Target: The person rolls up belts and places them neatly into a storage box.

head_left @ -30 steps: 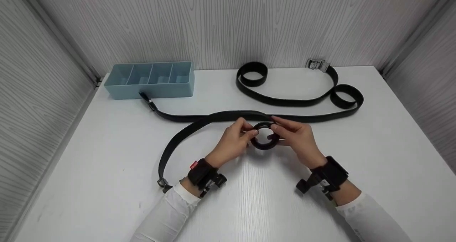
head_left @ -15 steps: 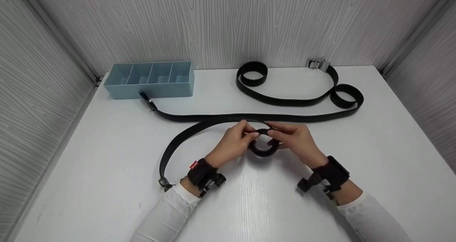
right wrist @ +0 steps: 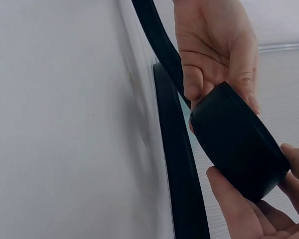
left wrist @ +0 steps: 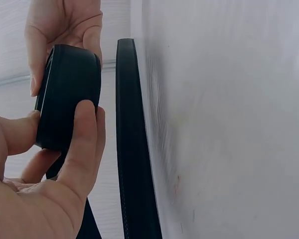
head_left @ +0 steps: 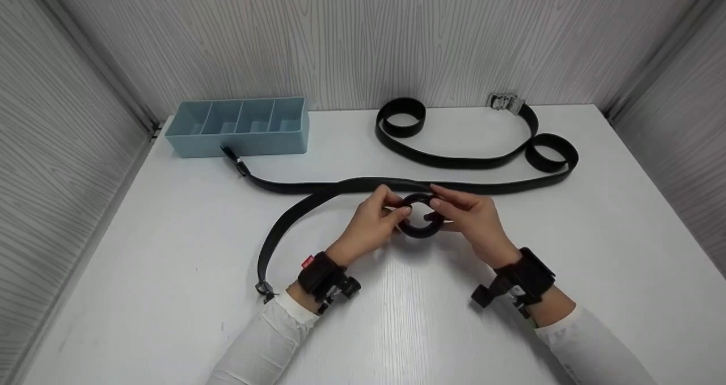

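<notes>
A black belt (head_left: 292,218) is wound at one end into a small coil (head_left: 418,233), held up in front of me between both hands. My left hand (head_left: 368,226) pinches the coil's left side, thumb on its near edge. On the opposite side, my right hand (head_left: 475,220) grips it with thumb and fingers. In the left wrist view, the coil's broad outer face (left wrist: 70,99) lies between the fingers of the two hands. The unrolled length arcs leftward from the coil to a metal buckle (head_left: 264,288) beside my left sleeve.
Beyond my hands, a second black belt (head_left: 499,189) lies with a coil at right and its left end against a blue four-compartment box (head_left: 238,144). Behind it, a third belt (head_left: 454,162) has a coil and a silver buckle (head_left: 505,102). A patterned wall stands behind.
Both hands dipped slightly toward me with the coil, then rose again to about where they were. The buckle near my left sleeve has shifted slightly right, along with the belt's loose length.
</notes>
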Action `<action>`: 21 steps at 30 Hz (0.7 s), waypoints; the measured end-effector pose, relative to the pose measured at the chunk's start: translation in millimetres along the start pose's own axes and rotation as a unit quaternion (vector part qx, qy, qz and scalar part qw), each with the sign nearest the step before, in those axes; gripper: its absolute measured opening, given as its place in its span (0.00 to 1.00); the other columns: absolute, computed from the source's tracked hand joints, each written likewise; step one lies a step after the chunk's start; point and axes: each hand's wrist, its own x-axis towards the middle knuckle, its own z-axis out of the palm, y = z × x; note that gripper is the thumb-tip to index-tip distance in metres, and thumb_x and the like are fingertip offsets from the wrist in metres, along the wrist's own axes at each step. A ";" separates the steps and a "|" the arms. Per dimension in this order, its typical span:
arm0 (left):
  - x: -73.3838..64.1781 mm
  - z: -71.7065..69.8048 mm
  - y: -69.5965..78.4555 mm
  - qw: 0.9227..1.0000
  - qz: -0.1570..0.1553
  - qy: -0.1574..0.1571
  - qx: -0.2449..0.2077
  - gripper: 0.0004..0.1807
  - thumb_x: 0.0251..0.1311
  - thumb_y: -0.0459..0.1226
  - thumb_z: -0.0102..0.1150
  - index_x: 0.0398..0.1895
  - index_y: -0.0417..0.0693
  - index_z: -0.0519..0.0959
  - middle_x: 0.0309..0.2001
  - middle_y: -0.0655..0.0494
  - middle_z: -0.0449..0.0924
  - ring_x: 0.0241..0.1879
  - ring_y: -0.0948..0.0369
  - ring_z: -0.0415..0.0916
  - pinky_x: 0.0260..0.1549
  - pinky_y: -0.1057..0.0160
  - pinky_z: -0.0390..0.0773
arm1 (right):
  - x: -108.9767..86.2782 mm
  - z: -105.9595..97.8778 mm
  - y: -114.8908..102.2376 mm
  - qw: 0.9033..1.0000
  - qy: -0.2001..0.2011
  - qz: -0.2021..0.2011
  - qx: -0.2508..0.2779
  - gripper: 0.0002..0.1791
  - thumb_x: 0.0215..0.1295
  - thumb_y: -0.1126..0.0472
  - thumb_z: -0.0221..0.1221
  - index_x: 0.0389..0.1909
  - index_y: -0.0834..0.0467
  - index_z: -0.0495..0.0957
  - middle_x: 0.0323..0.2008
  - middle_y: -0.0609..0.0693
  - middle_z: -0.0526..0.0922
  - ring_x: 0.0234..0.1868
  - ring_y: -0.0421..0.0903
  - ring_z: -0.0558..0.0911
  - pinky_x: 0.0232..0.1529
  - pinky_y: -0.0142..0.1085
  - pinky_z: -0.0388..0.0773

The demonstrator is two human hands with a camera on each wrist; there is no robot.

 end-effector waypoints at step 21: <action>1.0 0.9 0.5 1.000 -0.009 0.010 -0.017 0.13 0.76 0.39 0.59 0.55 0.41 0.72 0.51 0.43 0.83 0.45 0.57 0.86 0.42 0.61 0.84 | -2.1 2.9 0.6 1.000 -0.004 -0.017 -0.009 0.21 0.70 0.65 0.67 0.62 0.63 0.81 0.49 0.56 0.89 0.46 0.54 0.89 0.43 0.46 0.87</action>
